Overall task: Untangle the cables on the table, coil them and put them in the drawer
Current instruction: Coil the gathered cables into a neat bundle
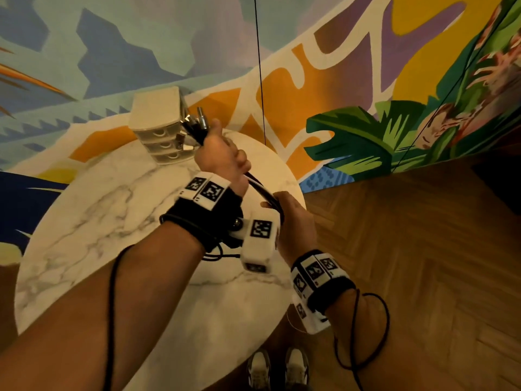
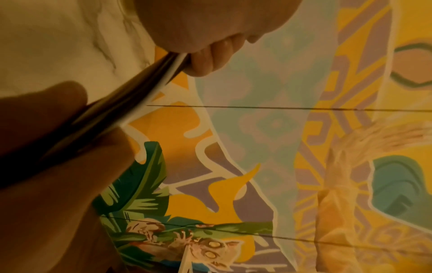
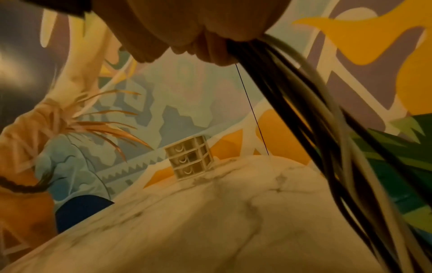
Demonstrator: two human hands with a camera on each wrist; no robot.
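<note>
A bundle of black and white cables (image 1: 262, 190) stretches taut between my two hands above the marble table (image 1: 112, 221). My left hand (image 1: 222, 153) grips the upper end, where metal plugs (image 1: 194, 118) stick out near the small beige drawer unit (image 1: 160, 128). My right hand (image 1: 293, 221) grips the lower end near the table's right edge. In the left wrist view the left hand (image 2: 205, 37) curls round the cables (image 2: 131, 96), which run down to the right hand (image 2: 58, 166). Under the right hand (image 3: 187, 27), the cables (image 3: 304, 110) hang in long strands. All three drawers (image 3: 189, 160) look closed.
The round table (image 3: 210, 221) stands against a painted mural wall. A thin black cord (image 1: 260, 80) hangs down the wall behind it. Wooden floor (image 1: 408, 249) lies to the right, and my shoes (image 1: 277, 368) show below the table's near edge.
</note>
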